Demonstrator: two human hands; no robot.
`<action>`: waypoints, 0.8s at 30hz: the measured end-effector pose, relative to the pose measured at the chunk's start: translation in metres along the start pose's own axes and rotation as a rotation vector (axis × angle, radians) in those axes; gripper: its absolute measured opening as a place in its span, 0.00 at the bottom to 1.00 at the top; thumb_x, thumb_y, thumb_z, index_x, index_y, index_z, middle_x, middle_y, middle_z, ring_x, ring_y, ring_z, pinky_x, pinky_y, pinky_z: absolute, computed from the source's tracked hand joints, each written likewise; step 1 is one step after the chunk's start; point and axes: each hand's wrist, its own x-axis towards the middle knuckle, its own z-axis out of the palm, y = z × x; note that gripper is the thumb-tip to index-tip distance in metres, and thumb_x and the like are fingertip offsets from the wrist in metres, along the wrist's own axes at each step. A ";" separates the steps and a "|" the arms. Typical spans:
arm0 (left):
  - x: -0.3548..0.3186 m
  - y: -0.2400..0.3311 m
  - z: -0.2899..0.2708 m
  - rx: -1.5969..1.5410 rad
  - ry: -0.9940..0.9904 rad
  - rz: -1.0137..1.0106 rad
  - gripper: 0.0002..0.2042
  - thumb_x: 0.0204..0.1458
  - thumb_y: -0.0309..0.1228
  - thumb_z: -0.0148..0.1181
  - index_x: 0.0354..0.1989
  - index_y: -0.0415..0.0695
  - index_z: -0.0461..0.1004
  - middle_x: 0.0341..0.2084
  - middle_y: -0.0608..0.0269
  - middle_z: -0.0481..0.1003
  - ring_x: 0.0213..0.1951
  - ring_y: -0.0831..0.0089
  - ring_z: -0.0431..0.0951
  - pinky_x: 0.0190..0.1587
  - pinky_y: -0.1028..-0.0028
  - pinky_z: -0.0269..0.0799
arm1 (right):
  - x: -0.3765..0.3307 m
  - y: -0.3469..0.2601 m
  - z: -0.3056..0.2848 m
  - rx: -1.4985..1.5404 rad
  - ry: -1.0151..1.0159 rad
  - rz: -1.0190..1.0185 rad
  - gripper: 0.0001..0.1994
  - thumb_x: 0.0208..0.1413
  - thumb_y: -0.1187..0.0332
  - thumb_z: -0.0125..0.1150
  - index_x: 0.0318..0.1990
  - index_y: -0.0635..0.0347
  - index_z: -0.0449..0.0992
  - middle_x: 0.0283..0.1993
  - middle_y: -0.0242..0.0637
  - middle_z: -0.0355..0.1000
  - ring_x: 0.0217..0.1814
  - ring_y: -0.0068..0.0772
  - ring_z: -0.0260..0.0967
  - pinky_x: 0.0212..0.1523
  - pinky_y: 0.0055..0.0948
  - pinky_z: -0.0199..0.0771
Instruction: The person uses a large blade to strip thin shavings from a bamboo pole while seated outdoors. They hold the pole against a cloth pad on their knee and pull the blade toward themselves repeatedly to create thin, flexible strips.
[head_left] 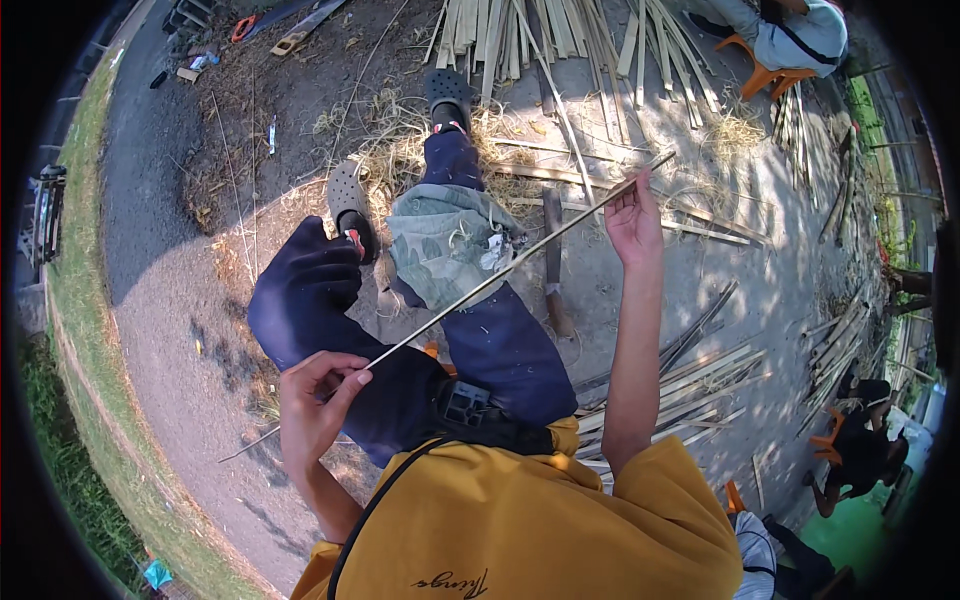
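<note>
A long, thin strip of wood or bamboo (500,271) slants across my lap, from low on the left to high on the right. My left hand (318,405) pinches it between thumb and fingers, and its thin tail sticks out past that wrist. Near the other end, my right hand (634,222) is closed round the strip with the arm stretched forward. Beneath the strip, a greenish-grey cloth (430,235) with pale shavings on it is draped over my right leg. On the ground beside that leg lies a long dark blade (552,230) with a wooden handle (560,318).
Bundles of split strips (510,35) fan out ahead, and more strips (690,385) lie at my right. Curly shavings (390,130) litter the ground round my feet. Two saws (290,42) lie far left. Other people sit on the right, one on an orange chair (765,75).
</note>
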 end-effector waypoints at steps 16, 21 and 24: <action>0.006 0.000 0.017 -0.193 -0.009 -0.074 0.07 0.61 0.19 0.67 0.47 0.35 0.82 0.37 0.71 0.75 0.33 0.88 0.70 0.40 0.85 0.68 | -0.086 0.111 -0.290 -2.258 0.237 0.275 0.32 0.48 0.49 0.78 0.52 0.67 0.80 0.48 0.56 0.82 0.53 0.58 0.82 0.53 0.50 0.81; 0.009 0.008 0.031 -0.265 0.027 -0.042 0.11 0.59 0.14 0.66 0.50 0.34 0.82 0.40 0.69 0.73 0.36 0.86 0.70 0.42 0.83 0.70 | -0.100 0.141 -0.263 -2.288 0.264 0.452 0.32 0.47 0.46 0.79 0.50 0.66 0.79 0.52 0.54 0.80 0.57 0.58 0.80 0.56 0.53 0.80; 0.012 0.014 0.039 -0.303 0.050 -0.021 0.14 0.57 0.10 0.66 0.50 0.34 0.82 0.41 0.68 0.73 0.36 0.85 0.70 0.43 0.83 0.71 | -0.094 0.147 -0.259 -2.381 0.300 0.368 0.33 0.46 0.46 0.80 0.51 0.65 0.78 0.53 0.53 0.79 0.58 0.58 0.79 0.56 0.53 0.80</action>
